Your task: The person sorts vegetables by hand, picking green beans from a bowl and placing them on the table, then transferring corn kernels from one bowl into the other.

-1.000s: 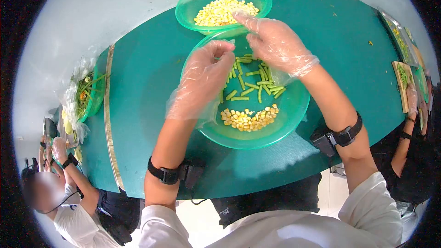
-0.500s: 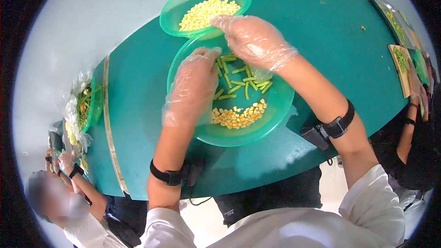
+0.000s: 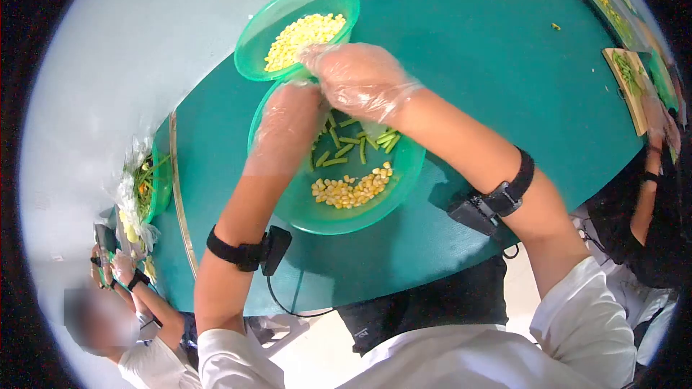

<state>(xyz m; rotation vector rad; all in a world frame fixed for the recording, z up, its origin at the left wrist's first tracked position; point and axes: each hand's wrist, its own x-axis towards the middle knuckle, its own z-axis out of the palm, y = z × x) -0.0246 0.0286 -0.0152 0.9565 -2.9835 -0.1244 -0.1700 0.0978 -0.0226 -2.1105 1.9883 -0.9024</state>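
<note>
My right hand (image 3: 360, 81), in a clear plastic glove, reaches to the near rim of a green bowl (image 3: 251, 54) of yellow corn kernels (image 3: 303, 39). Its fingers are closed; whether they grip the rim or kernels is hidden. My left hand (image 3: 290, 121), gloved too, is closed above the left side of a larger green bowl (image 3: 339, 225), close to the right hand. What its fingers hold, if anything, cannot be seen. Inside the larger bowl lie cut green bean pieces (image 3: 347, 150) and a curved band of corn kernels (image 3: 352, 191), apart from each other.
Both bowls stand on a green table (image 3: 476, 43). A green bowl of vegetables with plastic wrap (image 3: 160, 180) stands at the left, near a co-worker. At the right are a cutting board (image 3: 634, 112) with chopped greens, a tray (image 3: 609, 18) and another person's arm.
My view has shifted, so the bowls appear farther left and lower. My left hand has moved up toward the corn bowl and my right hand. The right hand stays at that bowl's near rim.
</note>
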